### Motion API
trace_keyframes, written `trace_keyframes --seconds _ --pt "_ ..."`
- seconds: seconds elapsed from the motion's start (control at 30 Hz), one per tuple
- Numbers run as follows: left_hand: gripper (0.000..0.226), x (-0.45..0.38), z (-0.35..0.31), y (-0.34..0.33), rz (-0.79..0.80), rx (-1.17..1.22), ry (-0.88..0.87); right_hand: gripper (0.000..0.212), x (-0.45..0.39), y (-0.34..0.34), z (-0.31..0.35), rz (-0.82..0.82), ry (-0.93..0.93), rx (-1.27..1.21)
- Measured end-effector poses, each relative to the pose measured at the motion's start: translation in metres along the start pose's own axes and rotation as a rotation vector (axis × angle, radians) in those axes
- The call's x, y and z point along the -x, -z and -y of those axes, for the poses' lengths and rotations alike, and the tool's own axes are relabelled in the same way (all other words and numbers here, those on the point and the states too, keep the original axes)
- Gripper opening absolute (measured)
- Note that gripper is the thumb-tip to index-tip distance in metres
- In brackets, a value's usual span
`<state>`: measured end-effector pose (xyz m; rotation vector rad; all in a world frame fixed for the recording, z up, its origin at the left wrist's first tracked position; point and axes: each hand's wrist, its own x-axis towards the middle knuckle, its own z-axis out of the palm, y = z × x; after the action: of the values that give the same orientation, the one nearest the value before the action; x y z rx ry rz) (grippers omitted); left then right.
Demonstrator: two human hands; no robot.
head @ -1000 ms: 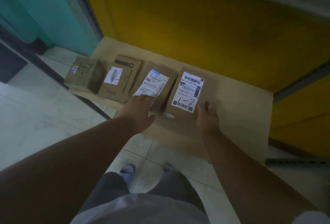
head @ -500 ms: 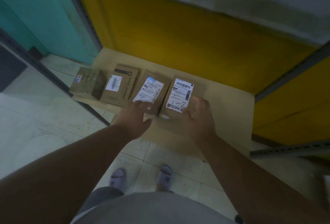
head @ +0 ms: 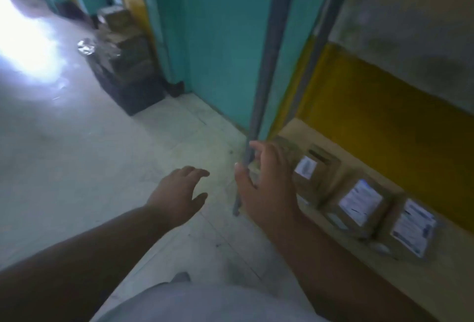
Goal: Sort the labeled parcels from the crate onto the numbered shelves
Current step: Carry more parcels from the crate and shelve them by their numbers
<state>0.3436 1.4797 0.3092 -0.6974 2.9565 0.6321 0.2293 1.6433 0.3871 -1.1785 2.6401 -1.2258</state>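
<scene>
Both hands empty, fingers loose: left hand, right hand. Labeled parcels sit in a row on the low shelf. Between placements. Next: go to crate across the floor, grab another.

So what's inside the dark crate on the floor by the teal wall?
The dark crate holds brown cardboard parcels piled above its rim, with something shiny and crinkled at the left. Labels are blurred, and whatever lies lower down is hidden by the crate wall.
</scene>
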Motion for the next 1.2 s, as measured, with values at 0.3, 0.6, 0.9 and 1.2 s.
trace_keyframes --seconds 0.3,0.6,0.9,1.2 --pt "0.050 0.029 0.179 0.083 -0.148 0.127 0.395 0.050 -0.108 -0.140 0.135 0.278 0.216 -0.011" --pt "0.045 -0.063 0.311 0.136 -0.320 0.402 0.647 0.047 -0.274 -0.283 0.193 0.519 0.093 -0.212" --pt "0.053 -0.148 0.466 0.226 -0.412 0.327 0.815 0.048 -0.446 -0.412 0.296 0.511 0.431 -0.190" --pt "0.057 -0.277 0.664 0.312 -0.314 0.244 0.652 0.050 -0.601 -0.547 0.354 0.385 0.352 -0.040"
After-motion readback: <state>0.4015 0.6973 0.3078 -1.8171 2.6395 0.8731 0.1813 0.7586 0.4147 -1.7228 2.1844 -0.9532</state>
